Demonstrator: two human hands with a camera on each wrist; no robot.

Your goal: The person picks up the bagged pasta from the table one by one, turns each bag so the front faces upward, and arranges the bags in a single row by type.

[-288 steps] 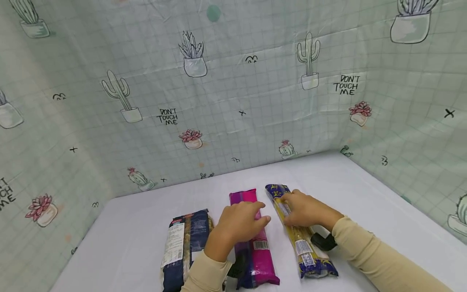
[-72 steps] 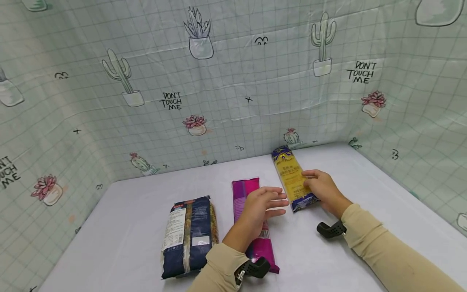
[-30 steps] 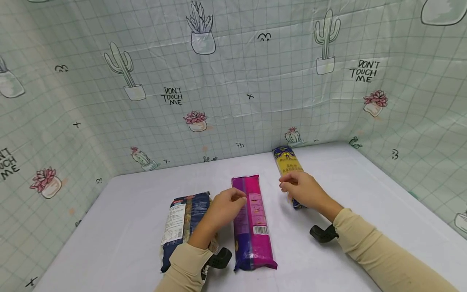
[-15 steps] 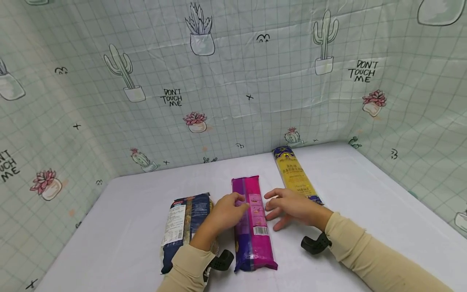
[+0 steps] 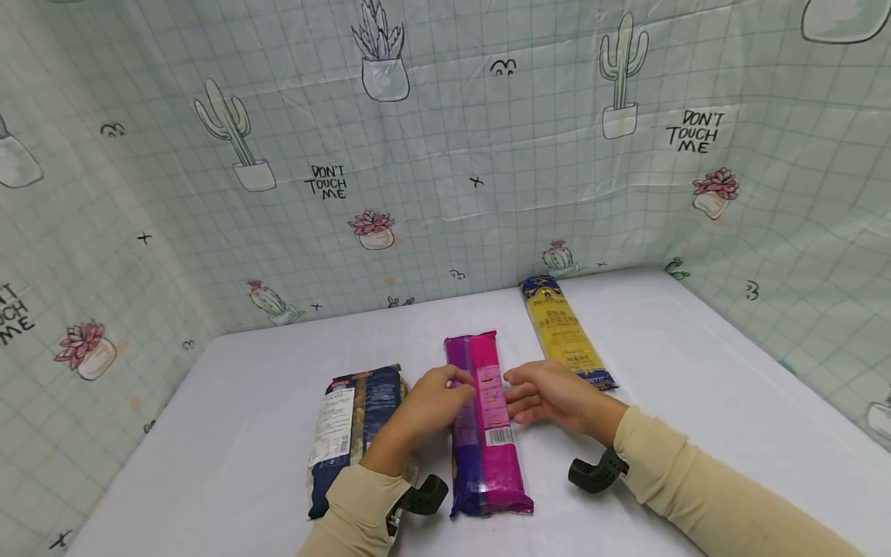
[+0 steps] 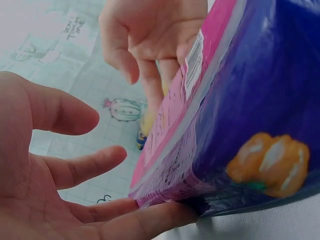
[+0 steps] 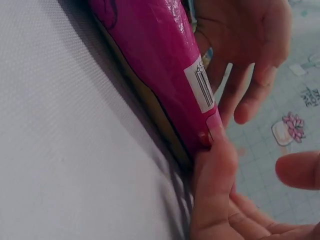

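A long pink and purple packet (image 5: 496, 464) with a barcode lies lengthwise on the white table between my hands. My left hand (image 5: 428, 402) is at its left side; in the left wrist view, the lower fingers (image 6: 150, 220) reach the packet's edge while thumb and index finger stand away from it. At the opposite side is my right hand (image 5: 557, 394), palm facing the packet. The right wrist view has its fingertips (image 7: 217, 160) against the pink edge, thumb apart. Neither hand wraps round the packet.
A yellow and blue spaghetti packet (image 5: 567, 333) lies farther back on the right, near the cactus-print backdrop (image 5: 445, 155). To the left, a navy pasta bag (image 5: 337, 433) is partly behind my left forearm. The white table (image 5: 244, 456) runs beneath everything.
The yellow packet was turned over, set farther back and let go. My right hand has come from it to the pink packet's right side; my left hand has settled at its left side.
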